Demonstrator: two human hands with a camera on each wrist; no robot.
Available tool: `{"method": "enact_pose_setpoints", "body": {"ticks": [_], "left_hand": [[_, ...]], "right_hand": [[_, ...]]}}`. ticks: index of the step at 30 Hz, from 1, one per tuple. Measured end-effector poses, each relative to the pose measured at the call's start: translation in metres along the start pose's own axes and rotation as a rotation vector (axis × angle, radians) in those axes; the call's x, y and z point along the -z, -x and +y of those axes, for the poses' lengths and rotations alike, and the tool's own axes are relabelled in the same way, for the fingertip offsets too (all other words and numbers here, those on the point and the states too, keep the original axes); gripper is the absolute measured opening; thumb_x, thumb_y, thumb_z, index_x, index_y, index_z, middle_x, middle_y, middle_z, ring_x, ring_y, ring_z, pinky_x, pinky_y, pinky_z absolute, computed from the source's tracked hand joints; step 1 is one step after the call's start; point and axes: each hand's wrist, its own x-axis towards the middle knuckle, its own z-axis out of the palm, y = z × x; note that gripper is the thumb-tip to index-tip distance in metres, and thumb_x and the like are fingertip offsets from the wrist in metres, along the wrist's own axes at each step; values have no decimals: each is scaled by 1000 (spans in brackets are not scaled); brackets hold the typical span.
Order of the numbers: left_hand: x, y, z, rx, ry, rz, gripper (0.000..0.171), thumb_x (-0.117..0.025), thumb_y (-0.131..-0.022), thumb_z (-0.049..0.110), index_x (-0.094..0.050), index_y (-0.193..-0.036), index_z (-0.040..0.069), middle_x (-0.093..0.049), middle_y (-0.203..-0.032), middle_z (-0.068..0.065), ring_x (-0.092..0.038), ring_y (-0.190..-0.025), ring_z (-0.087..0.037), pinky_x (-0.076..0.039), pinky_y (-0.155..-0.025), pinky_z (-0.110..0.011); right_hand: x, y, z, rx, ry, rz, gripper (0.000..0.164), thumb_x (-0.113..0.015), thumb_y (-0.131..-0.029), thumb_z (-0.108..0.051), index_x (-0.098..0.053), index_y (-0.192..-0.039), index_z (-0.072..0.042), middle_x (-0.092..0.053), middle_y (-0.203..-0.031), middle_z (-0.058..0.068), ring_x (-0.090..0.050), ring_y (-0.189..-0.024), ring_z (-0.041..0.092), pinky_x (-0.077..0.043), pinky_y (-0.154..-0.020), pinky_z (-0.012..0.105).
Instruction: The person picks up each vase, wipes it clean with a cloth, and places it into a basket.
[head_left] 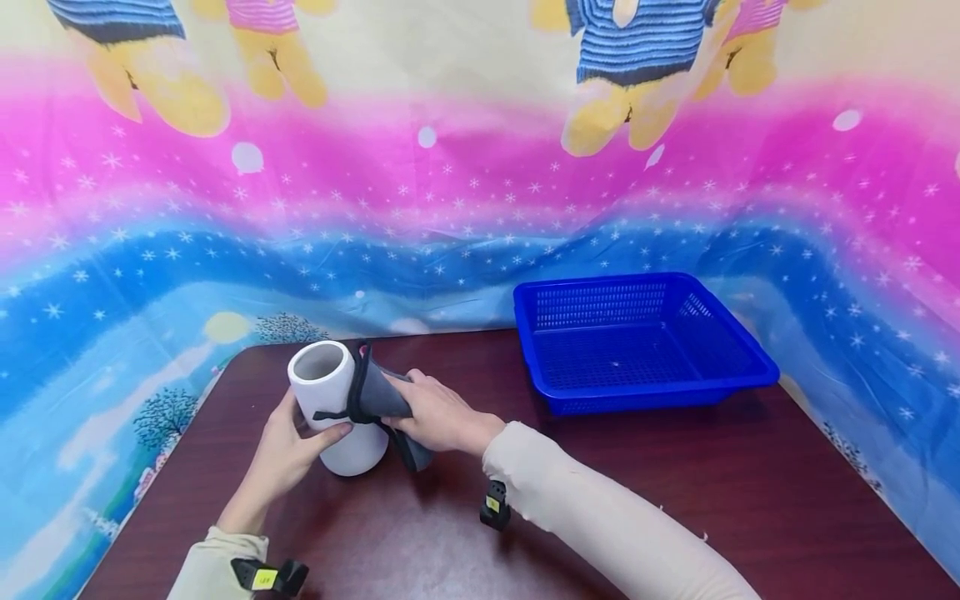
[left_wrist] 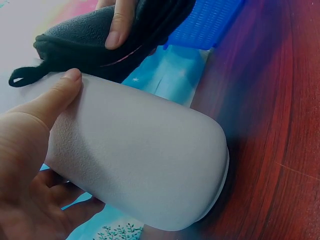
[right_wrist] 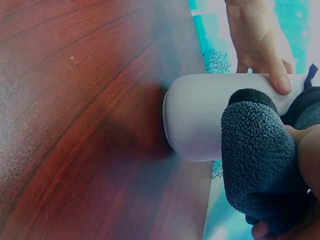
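Note:
A white vase (head_left: 354,452) with an open round mouth stands at the left of the table. My left hand (head_left: 288,450) grips its side, thumb in front and fingers behind. In my right hand (head_left: 441,414) is a folded grey cloth (head_left: 384,393) with black edging and a hanging loop, held against the vase's right side near the rim. Fluffy grey pile on the cloth (right_wrist: 257,150) shows in the right wrist view. The left wrist view shows the vase's smooth lower body (left_wrist: 150,145); whether its base touches the table is hard to tell.
A blue plastic basket (head_left: 648,388) with mesh walls sits at the back right of the dark red-brown table (head_left: 465,533). A colourful printed curtain (head_left: 450,192) hangs behind and along the sides.

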Motion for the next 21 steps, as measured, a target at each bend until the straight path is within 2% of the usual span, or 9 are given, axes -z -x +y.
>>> {"method": "enact_pose_setpoints", "body": {"ticks": [12, 21], "left_hand": [[-2, 0, -2, -1, 19, 5, 78, -84, -83, 17, -40, -147, 8, -60, -130, -17, -54, -99, 18, -51, -83, -9], [0, 0, 0, 7, 7, -2, 79, -84, -84, 20, -39, -149, 11, -59, -133, -15, -53, -100, 17, -50, -83, -9]], "right_hand": [[-9, 2, 4, -9, -23, -8, 69, -67, -98, -35, -32, -158, -38, -58, -109, 2, -51, -93, 12, -49, -77, 26], [-14, 4, 9, -11, 20, -18, 67, -67, -98, -36, -34, -157, -39, -58, -108, 3, -52, -90, 13, -49, -75, 26]]}}
